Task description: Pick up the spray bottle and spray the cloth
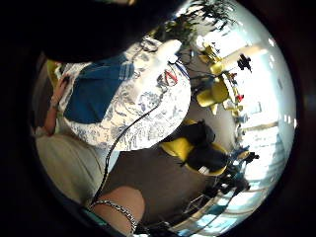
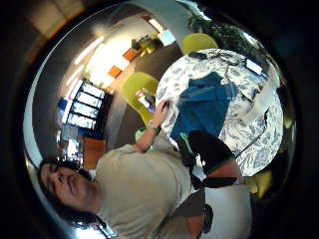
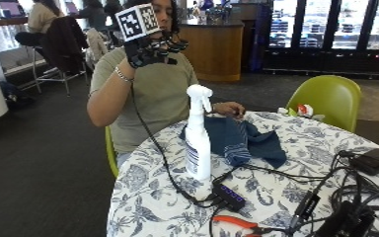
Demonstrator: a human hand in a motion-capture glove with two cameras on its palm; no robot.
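- Outside view: a café-like room with dark floor and glass-fronted coolers behind. A round counter (image 3: pixel 308 143) under a blue-flowered cover carries a white bottle (image 3: pixel 198 133), upright near the edge closest to the person. Just beside it lies a blue cloth (image 3: pixel 245 140), bunched. The bare hand (image 3: pixel 229 108) rests at the cloth's far edge. The gloved right hand (image 3: pixel 149 49) is raised at face height, well apart from the bottle; its fingers hang slack and grasp nothing. A USB hub (image 3: pixel 229 196), black cables and orange-handled pliers (image 3: pixel 239 223) lie on the near side. A green chair (image 3: pixel 327 98) stands beyond the counter.
- Thumb-side palm view: the counter (image 2: pixel 249 144) seen from above, the cloth (image 2: pixel 204 107) near its middle, the bottle (image 2: pixel 256 107) beside it, the bare hand (image 2: pixel 162 110) at the rim.
- Little-finger-side palm view: the counter (image 1: pixel 148 123), the cloth (image 1: pixel 96 91) and the bottle (image 1: pixel 163 59), with yellow chairs (image 1: pixel 180 145) on the floor beyond.
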